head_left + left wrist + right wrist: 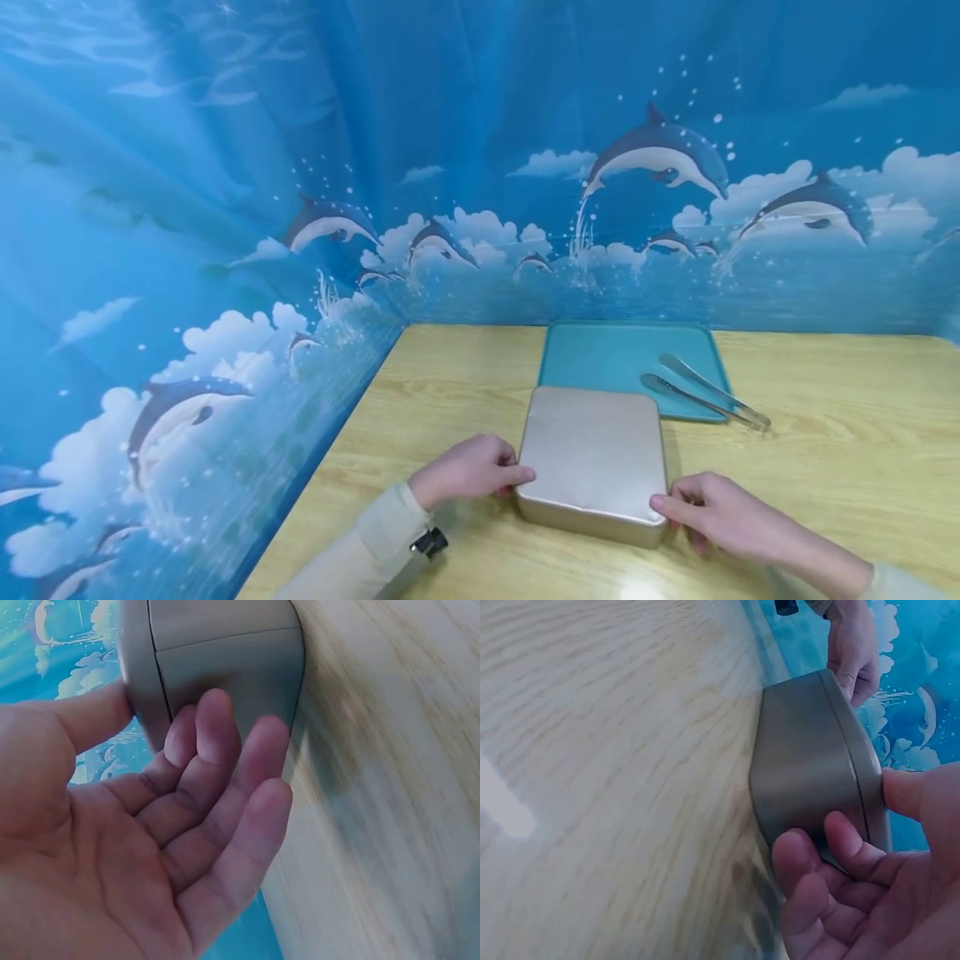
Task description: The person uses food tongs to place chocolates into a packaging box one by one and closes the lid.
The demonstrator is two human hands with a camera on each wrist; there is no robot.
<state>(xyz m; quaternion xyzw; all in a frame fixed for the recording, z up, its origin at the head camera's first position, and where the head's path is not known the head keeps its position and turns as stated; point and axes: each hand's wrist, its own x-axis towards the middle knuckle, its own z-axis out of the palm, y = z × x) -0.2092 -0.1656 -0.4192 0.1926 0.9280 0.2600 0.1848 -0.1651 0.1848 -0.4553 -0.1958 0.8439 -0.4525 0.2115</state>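
A lidded metal box with a matte champagne finish rests on the table in the head view, its lid on. My left hand pinches the lid's left edge near the front corner, thumb on top. At the opposite edge my right hand pinches the lid likewise. In the left wrist view the thumb presses the lid's rim, and the other fingers curl loosely by the box's side. From the right wrist the seam under the lid shows, with fingertips right at it.
Behind the box lies a teal tray, partly covered by it in this view. Metal tongs lie across the tray's right side, their handle end past its edge. A dolphin-printed curtain borders the wooden table behind and at left.
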